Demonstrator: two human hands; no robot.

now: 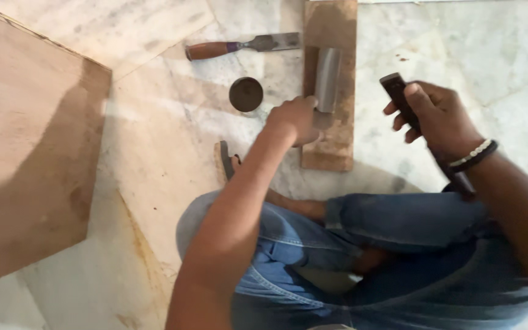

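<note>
Two hands are at work over a pale marble floor [166, 159], where a person in blue jeans [398, 226] sits cross-legged. The left hand [294, 119] is closed around the lower end of a grey metal blade [327, 79], which lies lengthwise on a narrow wooden block [331, 150]; the blade points away from the body and its far end rests on the block's upper half. The right hand [438, 116], wearing a dark-and-light beaded bracelet [475, 156] at the wrist, is closed around a dark wooden handle [396, 91] held above the floor, just to the right of the block and clear of it; the handle's blunt end sticks up past the fingers, and what sits at its other end is hidden behind the wrist. Beyond the left hand, a small dark round dish [245, 94] sits on the floor near the block's left edge. Farther off lies a chisel [242, 46] with a reddish wooden grip, its flat steel tip touching or almost touching the block's left side. A big plywood sheet [29, 140] fills the left of the view, well apart from both hands
</note>
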